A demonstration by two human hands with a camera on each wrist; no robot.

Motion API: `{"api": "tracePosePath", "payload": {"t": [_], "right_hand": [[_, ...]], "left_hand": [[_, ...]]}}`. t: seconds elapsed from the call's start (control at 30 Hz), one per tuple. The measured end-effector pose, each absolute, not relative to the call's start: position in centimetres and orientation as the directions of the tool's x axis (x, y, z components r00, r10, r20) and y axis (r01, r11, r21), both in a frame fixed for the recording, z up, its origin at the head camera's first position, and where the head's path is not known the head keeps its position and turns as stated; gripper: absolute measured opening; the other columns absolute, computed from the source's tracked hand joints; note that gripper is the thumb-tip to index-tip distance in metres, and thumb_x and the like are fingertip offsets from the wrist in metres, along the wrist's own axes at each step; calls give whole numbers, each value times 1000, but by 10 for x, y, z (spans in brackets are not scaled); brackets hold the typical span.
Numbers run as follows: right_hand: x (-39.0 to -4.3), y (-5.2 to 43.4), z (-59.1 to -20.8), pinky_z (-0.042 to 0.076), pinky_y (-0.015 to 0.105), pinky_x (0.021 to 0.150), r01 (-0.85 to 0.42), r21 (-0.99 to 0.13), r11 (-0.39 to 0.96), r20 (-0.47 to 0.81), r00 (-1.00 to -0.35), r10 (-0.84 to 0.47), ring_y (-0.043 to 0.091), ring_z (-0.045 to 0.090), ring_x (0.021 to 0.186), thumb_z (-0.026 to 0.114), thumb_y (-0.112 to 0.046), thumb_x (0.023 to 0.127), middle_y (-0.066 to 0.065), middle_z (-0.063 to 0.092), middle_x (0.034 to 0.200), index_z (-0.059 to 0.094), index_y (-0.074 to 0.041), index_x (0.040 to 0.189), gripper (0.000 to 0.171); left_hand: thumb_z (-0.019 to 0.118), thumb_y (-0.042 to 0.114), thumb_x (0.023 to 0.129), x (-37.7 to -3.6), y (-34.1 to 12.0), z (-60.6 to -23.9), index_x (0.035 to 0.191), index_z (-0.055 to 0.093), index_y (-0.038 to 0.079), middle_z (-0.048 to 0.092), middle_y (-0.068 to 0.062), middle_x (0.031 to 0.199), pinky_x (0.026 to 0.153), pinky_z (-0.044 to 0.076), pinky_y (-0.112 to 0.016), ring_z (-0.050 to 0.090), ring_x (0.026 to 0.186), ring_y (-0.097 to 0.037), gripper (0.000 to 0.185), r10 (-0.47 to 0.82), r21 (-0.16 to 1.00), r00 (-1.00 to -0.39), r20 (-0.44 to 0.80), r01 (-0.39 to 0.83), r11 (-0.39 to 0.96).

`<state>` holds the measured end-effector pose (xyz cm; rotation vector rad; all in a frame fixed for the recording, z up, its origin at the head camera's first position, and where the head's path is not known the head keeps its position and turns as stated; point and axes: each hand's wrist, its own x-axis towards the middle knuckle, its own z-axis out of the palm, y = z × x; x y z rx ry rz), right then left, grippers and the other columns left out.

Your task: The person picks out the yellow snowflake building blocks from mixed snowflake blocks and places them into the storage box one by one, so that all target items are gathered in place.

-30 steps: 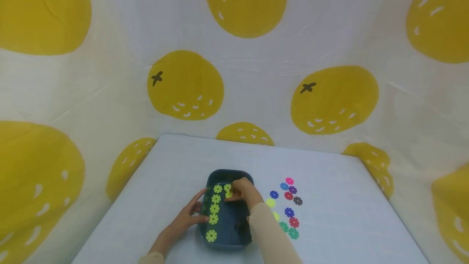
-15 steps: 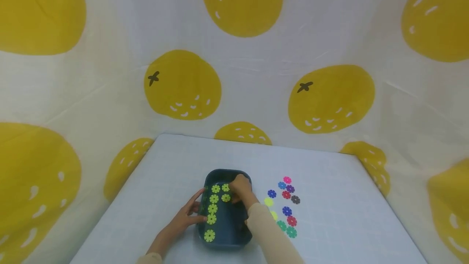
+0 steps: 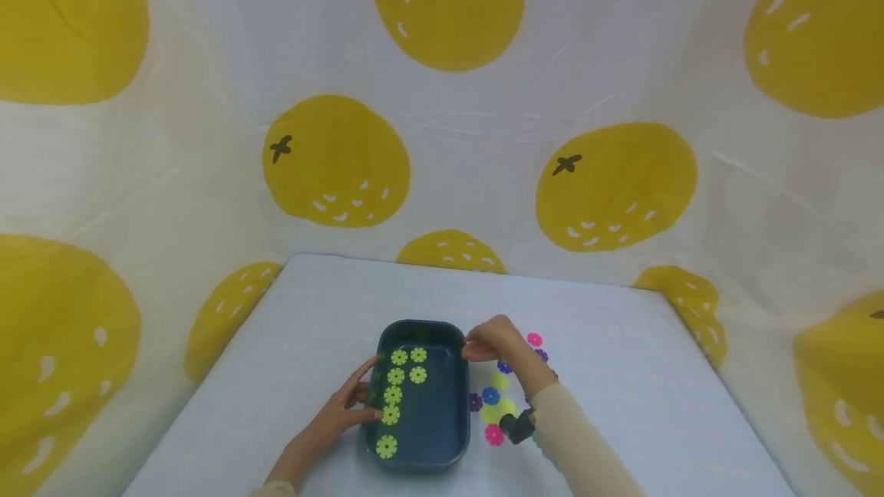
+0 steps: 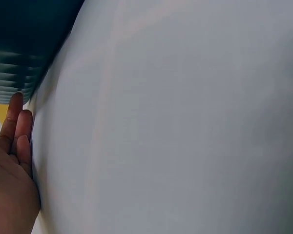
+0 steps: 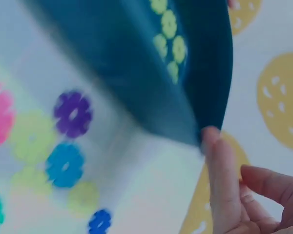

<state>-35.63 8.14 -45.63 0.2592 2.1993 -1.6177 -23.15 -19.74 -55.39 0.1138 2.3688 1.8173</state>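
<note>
Head view showed the right hand [image 3: 492,342] had left the dark blue plastic tray [image 3: 421,451], fingers loosely curled at its upper-right rim; the left hand [image 3: 345,409] stayed spread against its side.

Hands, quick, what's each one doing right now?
Left hand: open, straight fingers resting against the left side of the dark blue tray.
Right hand: holds nothing; fingertips at the tray's far right corner, loosely curled.

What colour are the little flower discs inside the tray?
Yellow-green discs in the dark blue tray; clearest in the head view.
</note>
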Motion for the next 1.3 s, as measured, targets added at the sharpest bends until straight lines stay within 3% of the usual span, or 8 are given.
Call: {"api": "tracePosePath", "payload": {"t": [0.17, 0.3, 0.57, 0.77, 1.07, 1.3], "right_hand": [[-356, 114, -465, 55, 31, 68, 448, -839, 309, -473, -881, -7, 27, 69, 72, 66, -16, 85, 16, 69, 77, 64, 4, 100, 25], [-349, 136, -477, 55, 30, 67, 414, -831, 371, -443, -897, 8, 26, 68, 74, 65, -19, 85, 14, 69, 78, 64, 4, 102, 28], [-316, 170, -505, 56, 33, 65, 79, -811, 579, -202, -968, -151, 20, 63, 67, 69, -18, 80, 7, 64, 86, 66, -3, 104, 28], [-300, 184, -513, 51, 28, 64, -277, -613, 740, -49, -921, -386, 16, 52, 80, 77, -21, 74, 4, 59, 96, 64, -16, 110, 39], [-299, 194, -519, 50, 43, 81, -364, -547, 754, -78, -875, -478, 20, 49, 92, 80, -30, 68, 3, 51, 102, 62, -24, 115, 51], [-305, 201, -532, 39, 26, 65, -412, -487, 770, -97, -851, -517, 14, 38, 86, 80, -44, 63, 0, 42, 92, 62, -32, 118, 60]], "left_hand": [[73, 24, 77, -231, -196, -553, 143, 24, 39, 52, -12, 124, 100, 25, -64, 53, 102, -22, 84, 142, 960, -987, -81, -39, 277], [74, 26, 76, -231, -195, -553, 143, 24, 38, 52, -12, 124, 99, 26, -64, 52, 102, -21, 85, 124, 953, -989, -81, -40, 299], [74, 25, 76, -232, -196, -557, 142, 25, 41, 52, -11, 123, 101, 24, -64, 52, 103, -21, 84, 125, 956, -988, -91, -51, 289], [75, 23, 75, -233, -197, -555, 141, 26, 42, 52, -10, 123, 101, 22, -65, 52, 104, -22, 84, 119, 957, -988, -96, -59, 284], [75, 24, 74, -232, -195, -552, 140, 27, 45, 52, -9, 124, 102, 23, -64, 52, 104, -21, 83, 91, 952, -988, -122, -91, 292], [74, 24, 75, -234, -195, -553, 141, 26, 43, 51, -10, 125, 102, 22, -64, 52, 104, -21, 84, 99, 950, -988, -121, -86, 299]]}}
